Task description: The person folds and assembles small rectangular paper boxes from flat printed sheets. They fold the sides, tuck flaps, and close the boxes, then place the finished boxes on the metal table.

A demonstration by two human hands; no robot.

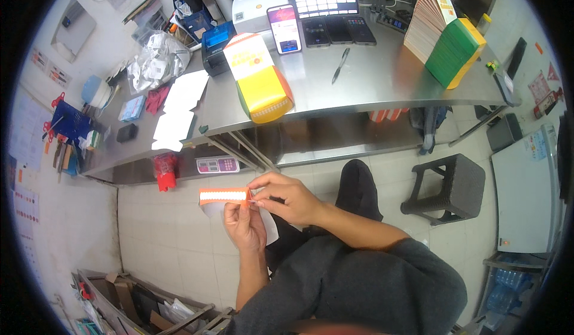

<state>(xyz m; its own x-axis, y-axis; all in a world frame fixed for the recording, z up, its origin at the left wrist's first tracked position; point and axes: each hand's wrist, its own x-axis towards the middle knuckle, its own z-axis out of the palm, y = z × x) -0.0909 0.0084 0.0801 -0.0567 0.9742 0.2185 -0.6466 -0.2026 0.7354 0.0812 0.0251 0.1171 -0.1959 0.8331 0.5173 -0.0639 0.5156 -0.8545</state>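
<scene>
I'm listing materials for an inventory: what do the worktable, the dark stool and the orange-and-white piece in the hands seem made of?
Worktable: probably stainless steel with a satin finish, given its grey sheen and soft reflections.
Dark stool: likely moulded plastic, fairly dull, with a patterned seat.
Orange-and-white piece: perhaps printed card; it looks thin and straight-edged, coating unclear.

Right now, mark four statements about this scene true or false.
1. The left hand and right hand both touch the orange-and-white cardboard piece. True.
2. The dark plastic stool stands on the tiled floor. True.
3. The slim grey pen lies on the tiled floor. False: it lies on the shiny metal table.
4. The green-and-yellow cardboard stack sits at the table's left end. False: it sits near the right end.
</scene>
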